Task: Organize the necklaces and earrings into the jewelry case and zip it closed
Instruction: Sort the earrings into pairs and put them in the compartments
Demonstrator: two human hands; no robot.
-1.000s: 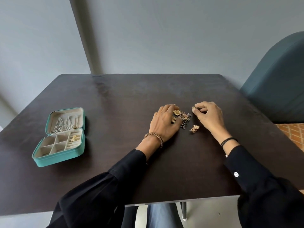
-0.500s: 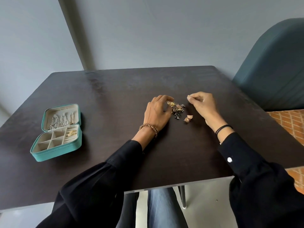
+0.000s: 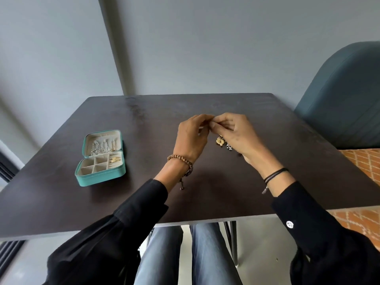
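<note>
As I judge it, the task is somewhere in the middle. The small teal rectangular jewelry case [image 3: 100, 177] lies open on the dark brown table [image 3: 144, 120], at about 9 o'clock from my hands and well apart from them. In its cream-lined lid [image 3: 109, 134] several silver necklaces [image 3: 95, 147] already hang. A few gold earrings [image 3: 115, 160] lie in the 3 o'clock side of the divided tray [image 3: 90, 168], and the other compartments look empty from here. What is left is the pieces at my hands, perhaps more that my hands hide, and then the zip, which is not yet closed. The open case has its long axis from 6 to 12 o'clock, the lid toward 12 and the tray toward me at 6, and the hinge goes across from 9 to 3. My left hand [image 3: 192, 138] and my right hand [image 3: 236, 134] are above the table with their fingertips touching. Both are narrow, thumb against forefinger, and they seem to pinch the top of a gold flower-shaped earring [image 3: 219, 141], although my fingers hide the exact part. This earring hangs below my right fingers, its long axis vertical and the flower pointing down at the table. A cluster of small dark beads [image 3: 229, 148] is just beside it at 4 o'clock, but I cannot tell if it hangs or lies on the table.
</note>
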